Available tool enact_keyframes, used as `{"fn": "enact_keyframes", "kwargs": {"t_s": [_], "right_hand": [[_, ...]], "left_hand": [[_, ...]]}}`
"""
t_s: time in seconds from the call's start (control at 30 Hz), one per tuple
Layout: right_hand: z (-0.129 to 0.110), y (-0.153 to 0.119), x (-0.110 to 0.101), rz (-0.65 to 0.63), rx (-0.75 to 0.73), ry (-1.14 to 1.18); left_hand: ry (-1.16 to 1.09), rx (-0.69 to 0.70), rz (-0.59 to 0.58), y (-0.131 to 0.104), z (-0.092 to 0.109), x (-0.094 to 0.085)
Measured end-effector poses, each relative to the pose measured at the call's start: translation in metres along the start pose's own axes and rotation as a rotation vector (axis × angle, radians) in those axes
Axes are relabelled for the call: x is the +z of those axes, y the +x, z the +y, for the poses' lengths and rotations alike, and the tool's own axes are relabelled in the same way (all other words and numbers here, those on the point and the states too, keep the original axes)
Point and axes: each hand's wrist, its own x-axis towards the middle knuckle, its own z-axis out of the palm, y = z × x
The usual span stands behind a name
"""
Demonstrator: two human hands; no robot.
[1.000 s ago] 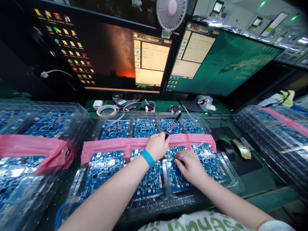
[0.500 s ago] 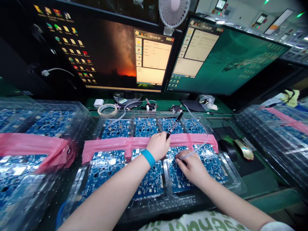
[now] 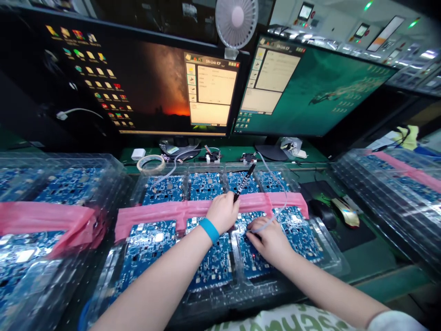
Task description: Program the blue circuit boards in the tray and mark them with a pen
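A black marker pen (image 3: 245,181) slants up out of my left hand (image 3: 222,212), whose fingers are closed round its lower part. That hand rests at the pink strip (image 3: 151,211) across a clear plastic tray (image 3: 329,239) of blue circuit boards. My right hand (image 3: 272,241) is pinched on the end of a thin whitish cable (image 3: 285,195), pressed down at a front-row circuit board (image 3: 253,266). The fingers hide the cable's tip and where it meets the board. A small red light glows on this board, just below the fingertips.
Two monitors (image 3: 151,92) stand behind the tray, with a small fan (image 3: 237,20) above. A tape roll (image 3: 150,163) and a second cable (image 3: 172,169) lie at the back. More board trays (image 3: 106,170) flank the workspace. Two computer mice (image 3: 346,212) sit on the right.
The whole view has shifted slightly, while both hands keep their places over the tray. A red light now shows on the board below my right fingertips; I could not see it before.
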Motion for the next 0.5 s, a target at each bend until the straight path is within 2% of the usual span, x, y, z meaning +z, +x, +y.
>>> {"fn": "enact_keyframes", "kwargs": {"t_s": [0.13,0.2,0.23,0.3,0.37,0.4,0.43,0.5], "right_hand": [[0.007,-0.008,-0.020,0.013,-0.108,0.050],[0.027,-0.019,-0.039,0.009,-0.109,0.080],[0.045,-0.025,-0.049,0.014,-0.084,0.083],[0.094,-0.041,-0.065,0.156,0.110,0.046],[0.156,-0.057,-0.076,0.325,0.396,-0.100],[0.188,-0.065,-0.079,0.334,0.525,-0.193],[0.219,-0.072,-0.080,0.298,0.580,-0.264],[0.272,-0.082,-0.078,0.343,0.600,-0.372]], "left_hand": [[-0.012,-0.005,-0.018,-0.002,-0.001,-0.001],[-0.018,-0.014,-0.032,-0.002,-0.002,-0.002],[-0.020,-0.020,-0.038,-0.002,-0.003,-0.002],[-0.025,-0.029,-0.045,-0.001,-0.003,-0.002],[-0.024,-0.030,-0.039,-0.001,-0.004,-0.003],[-0.025,-0.031,-0.032,-0.001,-0.005,-0.003],[-0.032,-0.037,-0.027,-0.001,-0.005,-0.003],[-0.061,-0.065,-0.030,-0.001,-0.006,-0.004]]}}
